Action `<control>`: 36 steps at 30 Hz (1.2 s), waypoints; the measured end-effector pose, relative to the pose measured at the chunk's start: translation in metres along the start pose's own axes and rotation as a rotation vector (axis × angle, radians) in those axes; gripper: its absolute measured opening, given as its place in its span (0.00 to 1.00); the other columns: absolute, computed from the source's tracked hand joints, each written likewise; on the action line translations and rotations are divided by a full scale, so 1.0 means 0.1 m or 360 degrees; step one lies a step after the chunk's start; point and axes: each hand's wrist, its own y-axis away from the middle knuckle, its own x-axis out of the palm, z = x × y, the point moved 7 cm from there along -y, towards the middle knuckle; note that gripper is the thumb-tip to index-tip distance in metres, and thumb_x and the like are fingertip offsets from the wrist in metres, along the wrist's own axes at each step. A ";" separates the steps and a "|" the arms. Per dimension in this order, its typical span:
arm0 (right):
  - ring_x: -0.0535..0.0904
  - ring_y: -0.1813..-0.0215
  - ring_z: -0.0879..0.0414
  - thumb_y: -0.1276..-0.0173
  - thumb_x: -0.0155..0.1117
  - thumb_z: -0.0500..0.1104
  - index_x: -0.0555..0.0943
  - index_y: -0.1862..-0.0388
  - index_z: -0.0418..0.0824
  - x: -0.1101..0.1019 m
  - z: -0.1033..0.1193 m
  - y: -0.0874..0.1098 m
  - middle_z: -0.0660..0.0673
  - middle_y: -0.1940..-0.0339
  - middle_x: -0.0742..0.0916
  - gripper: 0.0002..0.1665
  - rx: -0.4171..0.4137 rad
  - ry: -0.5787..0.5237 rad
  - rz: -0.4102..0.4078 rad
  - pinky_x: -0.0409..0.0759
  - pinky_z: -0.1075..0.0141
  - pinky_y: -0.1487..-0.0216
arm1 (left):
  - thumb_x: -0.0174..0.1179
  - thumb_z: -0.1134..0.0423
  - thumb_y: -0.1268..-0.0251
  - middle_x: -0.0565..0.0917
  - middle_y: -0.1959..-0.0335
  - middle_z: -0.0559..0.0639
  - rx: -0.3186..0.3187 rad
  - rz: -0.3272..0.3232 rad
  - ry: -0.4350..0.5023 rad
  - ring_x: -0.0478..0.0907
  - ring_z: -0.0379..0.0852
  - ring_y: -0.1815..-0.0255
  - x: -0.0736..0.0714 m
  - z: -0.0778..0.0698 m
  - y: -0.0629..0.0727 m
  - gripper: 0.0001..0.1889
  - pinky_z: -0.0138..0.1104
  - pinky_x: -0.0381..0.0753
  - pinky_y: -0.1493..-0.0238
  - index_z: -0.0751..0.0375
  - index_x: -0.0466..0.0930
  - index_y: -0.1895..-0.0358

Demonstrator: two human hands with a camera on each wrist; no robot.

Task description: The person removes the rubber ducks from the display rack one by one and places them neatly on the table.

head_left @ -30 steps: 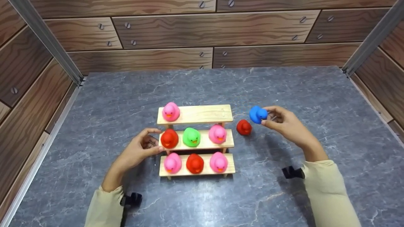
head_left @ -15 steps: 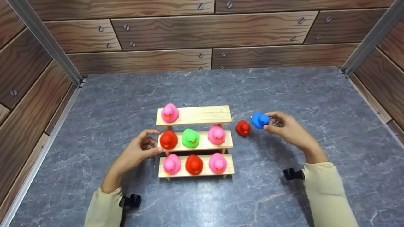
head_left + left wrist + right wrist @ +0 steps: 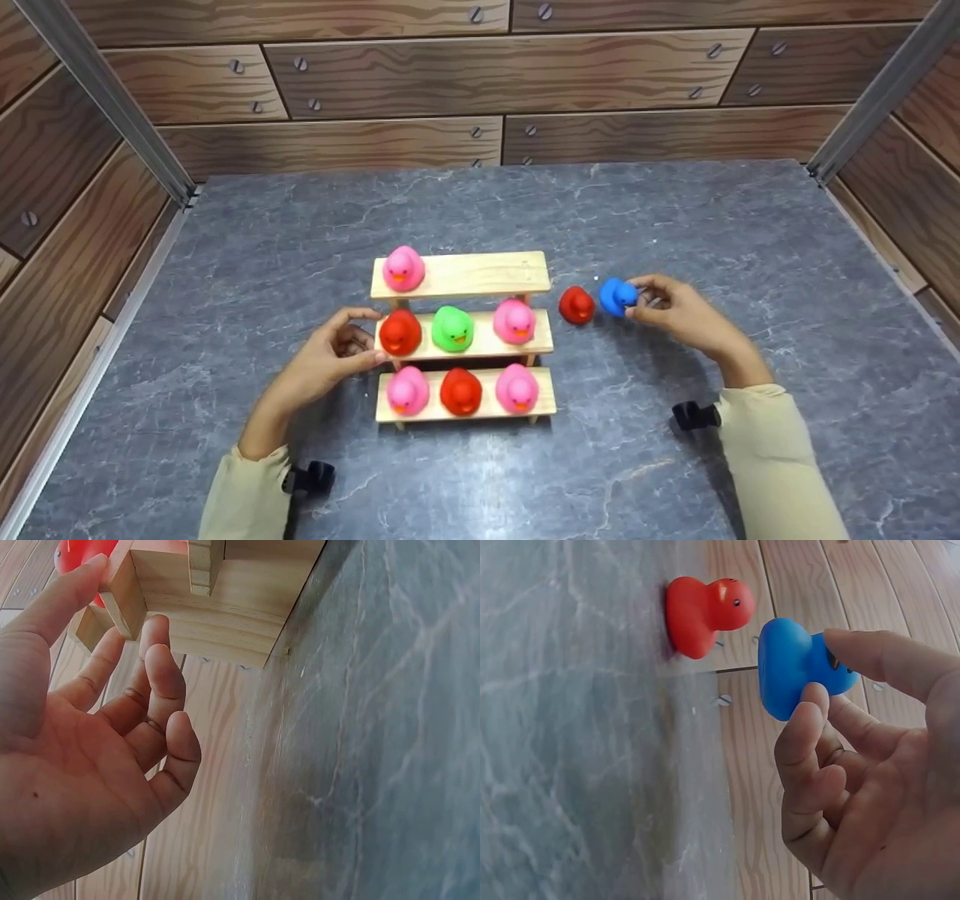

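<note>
My right hand [image 3: 686, 311] pinches a blue rubber duck [image 3: 617, 297] by its head between thumb and fingers. In the right wrist view, the blue duck [image 3: 780, 667] hangs a little off the table, with the base of a red duck [image 3: 690, 619] lower beside it. That red duck [image 3: 577, 305] sits on the table between the blue one and a three-tier wooden stand [image 3: 480, 274]. My left hand [image 3: 326, 356] holds the left end of the stand's middle shelf by thumb and index finger, right by another red duck [image 3: 400, 333]. Its other fingers are loosely bent.
Pink, red and green ducks fill the two lower shelves, among them a green duck [image 3: 453, 328] at the middle. One pink duck [image 3: 403, 268] sits at the left of the top shelf. Wood-patterned walls [image 3: 495, 75] surround the grey marbled table [image 3: 480, 210].
My right hand has brought the blue duck lower and nearer to me, level with the red duck on the table. The left hand has stayed at the stand.
</note>
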 end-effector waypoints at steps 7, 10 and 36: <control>0.74 0.69 0.65 0.35 0.63 0.39 0.69 0.38 0.28 0.02 -0.10 -0.04 0.47 0.65 0.77 0.29 0.0021 0.0020 0.0023 0.71 0.71 0.69 | 0.67 0.67 0.42 0.77 0.67 0.50 -0.0010 0.0006 0.0017 0.74 0.39 0.68 0.00 0.01 0.00 0.28 0.27 0.73 0.67 0.67 0.67 0.39; 0.73 0.70 0.65 0.35 0.63 0.39 0.70 0.38 0.28 0.03 -0.14 -0.06 0.47 0.65 0.78 0.29 0.0022 0.0028 0.0038 0.71 0.71 0.71 | 0.67 0.66 0.42 0.77 0.66 0.50 -0.0018 0.0004 0.0013 0.73 0.39 0.68 0.00 0.02 0.00 0.28 0.27 0.73 0.67 0.66 0.67 0.39; 0.73 0.72 0.63 0.35 0.63 0.37 0.70 0.39 0.28 0.10 -0.24 -0.13 0.48 0.68 0.77 0.28 0.0041 0.0047 0.0128 0.71 0.70 0.73 | 0.67 0.66 0.43 0.77 0.67 0.50 -0.0032 -0.0010 0.0011 0.74 0.40 0.68 -0.01 0.02 -0.01 0.28 0.28 0.74 0.67 0.64 0.68 0.39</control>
